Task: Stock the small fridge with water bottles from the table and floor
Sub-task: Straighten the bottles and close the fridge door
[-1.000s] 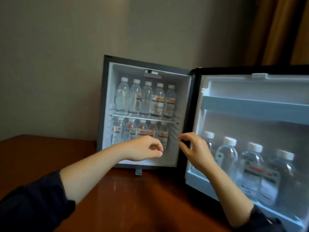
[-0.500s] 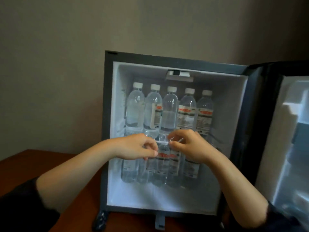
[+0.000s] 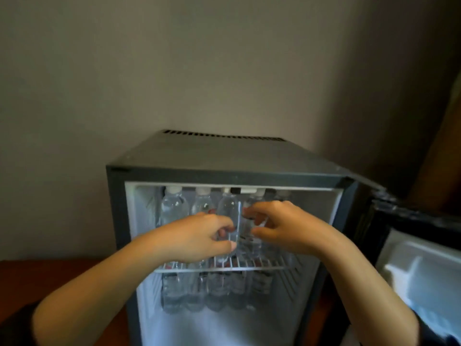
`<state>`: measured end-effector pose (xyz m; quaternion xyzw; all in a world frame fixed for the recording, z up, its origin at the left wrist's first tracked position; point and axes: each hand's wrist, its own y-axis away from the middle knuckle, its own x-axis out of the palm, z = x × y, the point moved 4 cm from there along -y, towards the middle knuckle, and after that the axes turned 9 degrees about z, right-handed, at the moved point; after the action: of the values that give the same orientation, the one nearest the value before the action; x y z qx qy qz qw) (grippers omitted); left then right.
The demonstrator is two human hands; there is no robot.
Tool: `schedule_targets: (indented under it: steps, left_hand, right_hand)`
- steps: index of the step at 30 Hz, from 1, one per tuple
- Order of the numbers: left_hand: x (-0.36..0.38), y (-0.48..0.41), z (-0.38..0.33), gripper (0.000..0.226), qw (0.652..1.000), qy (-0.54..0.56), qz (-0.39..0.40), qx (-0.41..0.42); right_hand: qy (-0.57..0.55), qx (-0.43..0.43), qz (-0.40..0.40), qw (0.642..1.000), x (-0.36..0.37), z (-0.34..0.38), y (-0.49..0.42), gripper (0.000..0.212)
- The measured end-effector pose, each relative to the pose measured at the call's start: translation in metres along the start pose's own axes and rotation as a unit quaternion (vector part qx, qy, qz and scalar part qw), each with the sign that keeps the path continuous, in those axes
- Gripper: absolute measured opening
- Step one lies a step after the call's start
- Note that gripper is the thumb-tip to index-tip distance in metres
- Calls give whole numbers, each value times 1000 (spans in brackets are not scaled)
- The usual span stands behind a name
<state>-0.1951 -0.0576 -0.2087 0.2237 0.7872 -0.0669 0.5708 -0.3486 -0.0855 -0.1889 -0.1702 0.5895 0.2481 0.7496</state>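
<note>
The small black fridge (image 3: 224, 171) stands open on the wooden table. Several clear water bottles with white caps stand in a row on its upper wire shelf (image 3: 224, 268), and several more (image 3: 214, 293) stand below it. Both my hands reach in at the upper row. My left hand (image 3: 197, 238) has its fingers curled against the third bottle (image 3: 230, 211); motion blur hides whether it grips it. My right hand (image 3: 287, 228) curls its fingers and thumb round the fourth bottle (image 3: 250, 242).
The fridge door (image 3: 414, 265) hangs open at the right, its white inner side blurred. A plain wall stands behind, with a brown curtain (image 3: 444, 151) at the far right. The red-brown table (image 3: 50, 270) shows to the left of the fridge.
The view has moved closer and higher, so the fridge top shows. Both hands have risen from in front of the shelf edge to the upper row of bottles.
</note>
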Motion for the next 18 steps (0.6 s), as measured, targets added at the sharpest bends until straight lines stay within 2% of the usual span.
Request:
schedule_targets:
  steps: [3,7,10,14,18]
  left_hand:
    - [-29,9,-31,35,998,7,-32,48]
    - [-61,15,-83,25,985,25,-103,138]
    - [-68,12,-123,37,971,-3,-127,203]
    - [-57,-8,-168,56,958,-103,-101,249]
    - [-41,-31,-211,68,946,-152,-33,285]
  right_hand:
    - [-14,15,-21,1000,-39,7,30,34]
    - [4,50,-99,994,-90,4,78,27]
    - [43,93,-142,985,-115,-13,117,23]
    - [88,210,-93,969,-122,-47,166,35]
    - [57,342,-28,938,-112,-76,215,49]
